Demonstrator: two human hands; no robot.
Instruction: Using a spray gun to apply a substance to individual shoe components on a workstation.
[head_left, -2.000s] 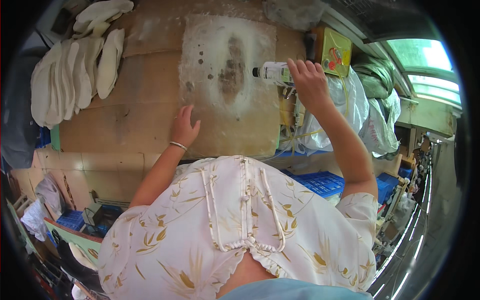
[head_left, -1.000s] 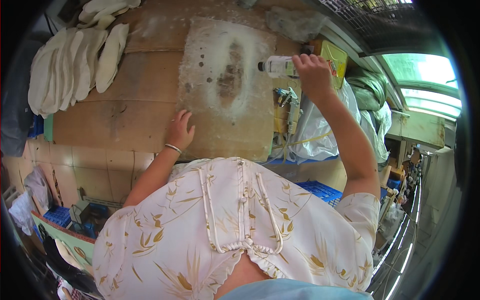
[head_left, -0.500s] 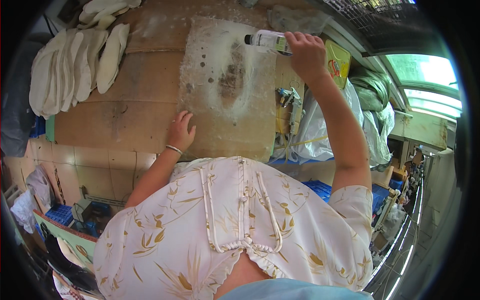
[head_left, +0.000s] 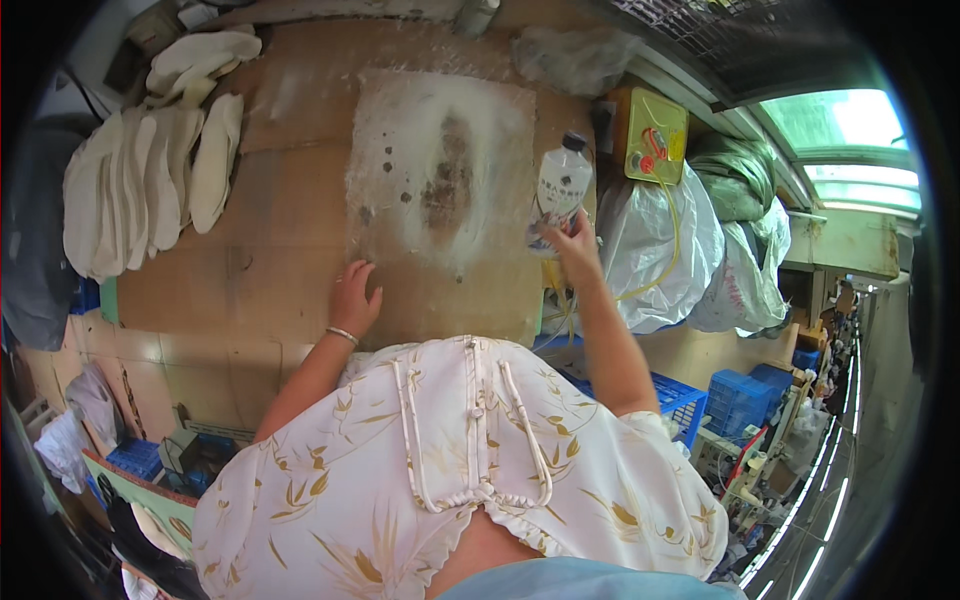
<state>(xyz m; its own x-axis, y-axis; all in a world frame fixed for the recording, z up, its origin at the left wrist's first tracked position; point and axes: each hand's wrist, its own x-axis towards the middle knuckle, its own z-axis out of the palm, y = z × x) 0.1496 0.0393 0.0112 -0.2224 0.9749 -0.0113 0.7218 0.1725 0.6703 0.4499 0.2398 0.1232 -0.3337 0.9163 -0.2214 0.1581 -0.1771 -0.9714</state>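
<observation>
My right hand [head_left: 572,252] is closed around the lower part of a clear plastic bottle [head_left: 563,182] with a black cap and printed label. The bottle is upright at the right edge of the work surface. My left hand [head_left: 352,300] rests on the near part of the brown cardboard [head_left: 260,270], fingers apart and holding nothing. Between and beyond the hands lies a sheet [head_left: 505,130] coated with whitish residue, with a dark oval patch at its middle. Several cream, insole-shaped pieces [head_left: 135,190] lie side by side at the far left.
Right of the bottle stands a yellow tin [head_left: 655,130] with a red cap and a thin yellow hose. White plastic bags [head_left: 660,240] and a green bundle [head_left: 735,175] sit beside it. A crumpled clear bag [head_left: 570,58] lies at the back. Blue crates [head_left: 738,400] are low on the right.
My right hand has brought the bottle from the far side of the sheet toward me and right, turning it from sideways to upright. My left hand stays on the cardboard. The view has shifted slightly.
</observation>
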